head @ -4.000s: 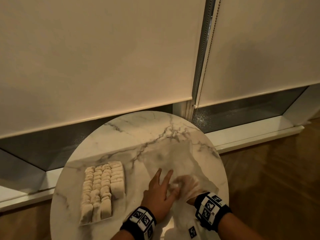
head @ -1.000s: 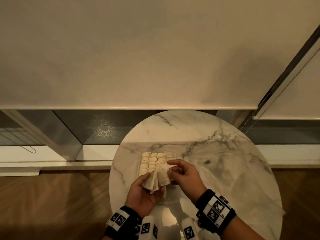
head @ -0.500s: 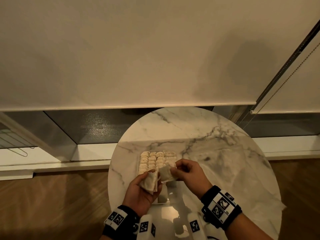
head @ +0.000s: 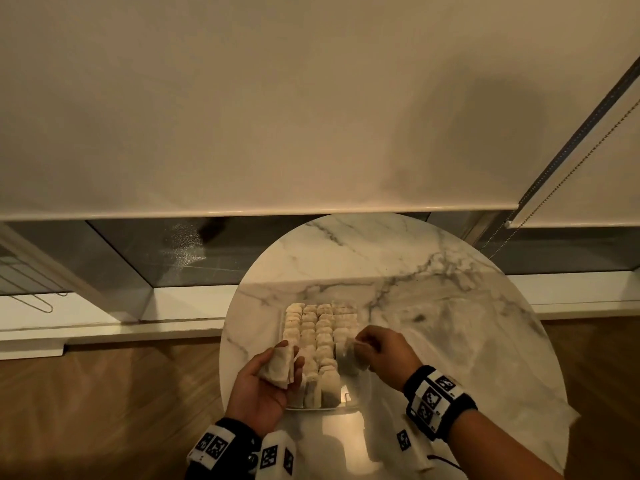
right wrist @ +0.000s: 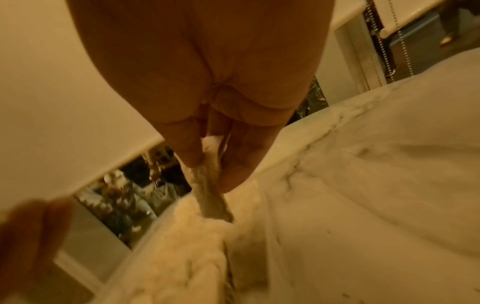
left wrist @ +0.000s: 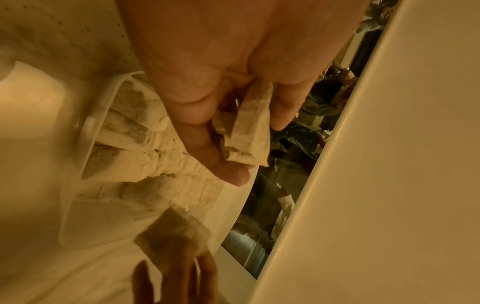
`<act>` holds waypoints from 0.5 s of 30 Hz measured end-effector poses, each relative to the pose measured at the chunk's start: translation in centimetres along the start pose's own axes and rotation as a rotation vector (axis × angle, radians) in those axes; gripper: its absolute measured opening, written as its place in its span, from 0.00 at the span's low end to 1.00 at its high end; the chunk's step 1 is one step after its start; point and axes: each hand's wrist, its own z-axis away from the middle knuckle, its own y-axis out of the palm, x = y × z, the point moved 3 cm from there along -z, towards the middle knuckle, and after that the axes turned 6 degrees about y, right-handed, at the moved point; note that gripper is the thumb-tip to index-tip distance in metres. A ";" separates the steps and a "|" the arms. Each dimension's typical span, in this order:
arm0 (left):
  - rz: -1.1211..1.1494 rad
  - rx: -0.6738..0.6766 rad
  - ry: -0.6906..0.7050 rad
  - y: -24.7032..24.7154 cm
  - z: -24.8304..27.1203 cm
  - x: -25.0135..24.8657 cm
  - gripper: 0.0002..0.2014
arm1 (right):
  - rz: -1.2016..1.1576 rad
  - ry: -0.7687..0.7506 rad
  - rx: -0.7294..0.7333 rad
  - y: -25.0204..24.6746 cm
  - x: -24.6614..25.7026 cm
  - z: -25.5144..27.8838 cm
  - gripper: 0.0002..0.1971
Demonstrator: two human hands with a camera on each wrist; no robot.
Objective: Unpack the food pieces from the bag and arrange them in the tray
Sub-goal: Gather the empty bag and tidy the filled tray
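A clear tray [head: 343,402] sits on the round marble table [head: 363,258], filled with rows of pale, pouch-like food pieces [head: 320,336]. My left hand [head: 284,361] hovers at the tray's near left corner and grips a small bundle of pieces [head: 277,370], also seen in the left wrist view [left wrist: 246,131]. My right hand [head: 360,342] pinches a single piece [head: 348,358] by its top edge and holds it upright over the tray's right column. In the right wrist view that piece [right wrist: 207,185] hangs down between thumb and fingers onto the packed pieces [right wrist: 197,246].
The crumpled clear bag [head: 467,358] lies flat on the table to the right of the tray. Behind the table are a window sill [head: 104,306] and lowered roller blinds [head: 242,116]. The table edge drops to a wooden floor [head: 121,410] on both sides.
Four seconds ago both hands were at the bag. Over the last second my right hand drew one piece off the left hand's bundle and carried it to the tray's right column.
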 end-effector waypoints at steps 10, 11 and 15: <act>0.030 -0.011 0.016 -1.7 0.2 -0.9 0.16 | 0.627 -0.048 0.209 3.3 0.0 -2.4 0.11; 0.030 -0.014 0.018 -1.8 0.3 -1.0 0.16 | 0.656 -0.051 0.231 3.5 0.2 -2.6 0.11; 0.029 -0.022 0.040 -2.3 0.7 -1.4 0.16 | 0.711 -0.043 0.360 4.3 0.5 -3.3 0.12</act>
